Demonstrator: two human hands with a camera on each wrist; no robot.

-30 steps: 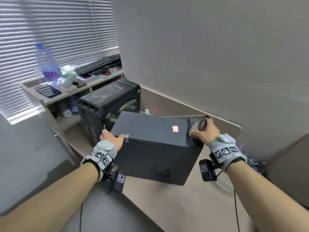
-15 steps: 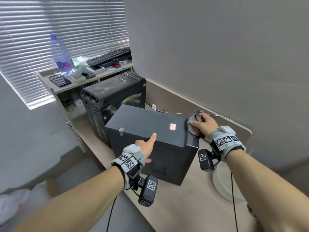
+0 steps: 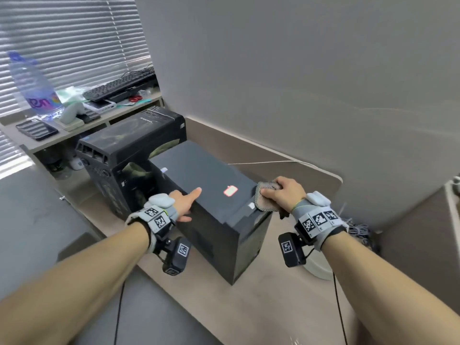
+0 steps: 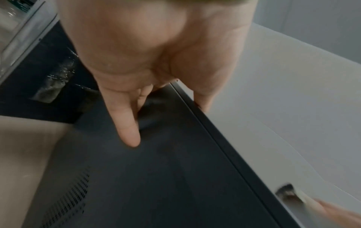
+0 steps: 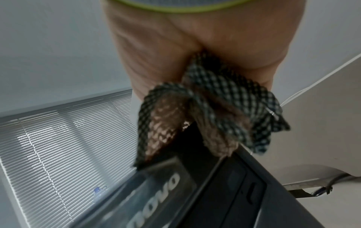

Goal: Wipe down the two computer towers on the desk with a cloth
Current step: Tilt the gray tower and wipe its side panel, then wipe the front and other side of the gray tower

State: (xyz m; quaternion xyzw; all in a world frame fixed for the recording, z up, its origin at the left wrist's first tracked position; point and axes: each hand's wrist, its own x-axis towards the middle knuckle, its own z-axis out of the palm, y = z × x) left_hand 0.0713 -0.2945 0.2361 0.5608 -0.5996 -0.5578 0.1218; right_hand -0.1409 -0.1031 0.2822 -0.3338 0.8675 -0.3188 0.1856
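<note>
Two black computer towers stand side by side on the desk. The near tower (image 3: 211,175) has a red-edged sticker on top; the far tower (image 3: 132,143) lies behind it to the left. My left hand (image 3: 185,202) braces the near tower's top edge, thumb on top. Its straight fingers (image 4: 126,123) lie flat on the side panel (image 4: 175,169). My right hand (image 3: 282,192) grips a bunched checked cloth (image 3: 263,204) and presses it on the tower's top front corner. In the right wrist view the cloth (image 5: 215,111) hangs over the front panel (image 5: 195,192).
The beige desk (image 3: 261,307) meets a grey wall behind. A thin white cable (image 3: 273,161) runs along its back edge. A white round object (image 3: 319,268) and tangled cables (image 3: 358,230) are at right. A shelf at back left carries a water bottle (image 3: 32,88) and a keyboard (image 3: 119,85).
The near tower, tilted up a second ago, now stands flat. My left hand went from its far left end to the near top edge. The cloth slid onto the top front corner.
</note>
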